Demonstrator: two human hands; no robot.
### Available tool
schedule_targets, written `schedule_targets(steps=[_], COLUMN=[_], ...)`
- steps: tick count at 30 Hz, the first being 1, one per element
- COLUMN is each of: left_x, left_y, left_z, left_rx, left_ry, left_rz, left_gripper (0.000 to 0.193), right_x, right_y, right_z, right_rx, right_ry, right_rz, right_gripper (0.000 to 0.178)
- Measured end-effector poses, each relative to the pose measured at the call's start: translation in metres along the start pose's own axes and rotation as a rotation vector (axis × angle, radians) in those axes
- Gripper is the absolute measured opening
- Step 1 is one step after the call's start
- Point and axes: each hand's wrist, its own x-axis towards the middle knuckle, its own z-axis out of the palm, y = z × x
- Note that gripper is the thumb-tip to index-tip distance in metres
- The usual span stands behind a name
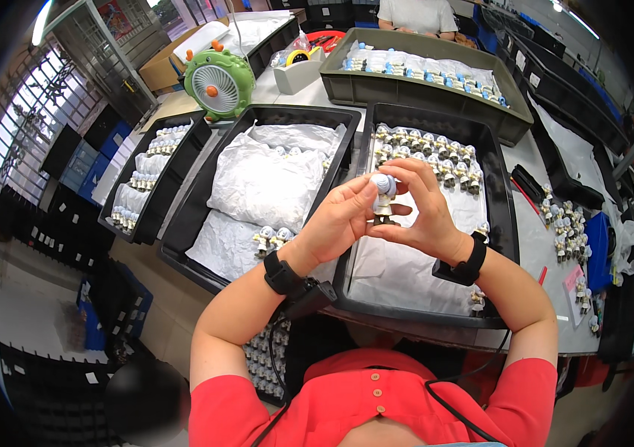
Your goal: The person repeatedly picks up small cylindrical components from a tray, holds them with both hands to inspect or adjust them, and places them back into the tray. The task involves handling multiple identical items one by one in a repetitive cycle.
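Observation:
Between my two hands a small figurine (pixel 384 198) with a pale blue top, white body and dark base is held upright. My left hand (pixel 338 220) pinches it from the left with thumb and fingers. From the right, my right hand (pixel 425 216) curls round it, fingers at its top and thumb near its base. Both hands are above the right black tray (pixel 507 223), where rows of similar figurines (pixel 436 153) stand at the far end on white paper (pixel 399 272). The left black tray (pixel 183 231) has crumpled white paper over it and a few figurines (pixel 272 237) near my left wrist.
A narrow black tray (pixel 154 216) of figurines is at far left. Behind stand a green fan (pixel 218 83), a grey box (pixel 298 76) and an olive bin (pixel 421 93) of figurines. Loose figurines (pixel 569 227) and a blue container (pixel 598 249) lie at right. Another person (pixel 417 15) sits opposite.

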Motion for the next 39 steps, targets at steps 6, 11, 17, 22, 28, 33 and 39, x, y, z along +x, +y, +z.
schedule_targets(steps=[6, 11, 17, 22, 28, 33, 39], left_x=[-0.0007, -0.0003, 0.0004, 0.0001, -0.0008, -0.0014, -0.001], left_y=[0.0031, 0.0016, 0.0007, 0.0003, -0.0051, -0.0009, -0.0006], left_z=[0.0005, -0.0003, 0.0003, -0.0025, -0.002, 0.0017, 0.0003], left_rx=[-0.025, 0.006, -0.063, -0.007, 0.192, 0.166, 0.158], left_ry=[0.055, 0.075, 0.076, 0.082, 0.224, 0.219, 0.209], left_rz=[-0.04, -0.027, -0.026, 0.008, 0.037, 0.021, 0.023], left_gripper=[0.049, 0.047, 0.043, 0.047, 0.042, 0.038, 0.037], right_x=[0.0016, 0.0016, 0.0005, 0.0, -0.0004, -0.0007, -0.0015], right_y=[0.0004, -0.0001, 0.0021, -0.0015, 0.0014, 0.0006, 0.0024], right_z=[-0.0021, -0.0026, -0.0023, -0.002, 0.0004, 0.0003, -0.001], right_rx=[0.026, 0.017, 0.014, -0.011, -0.058, -0.052, -0.011], right_ry=[-0.018, -0.035, -0.052, -0.043, -0.054, -0.053, -0.032], right_rz=[0.011, 0.023, 0.037, 0.056, -0.06, -0.045, 0.019], right_gripper=[0.07, 0.071, 0.072, 0.075, 0.076, 0.074, 0.07])
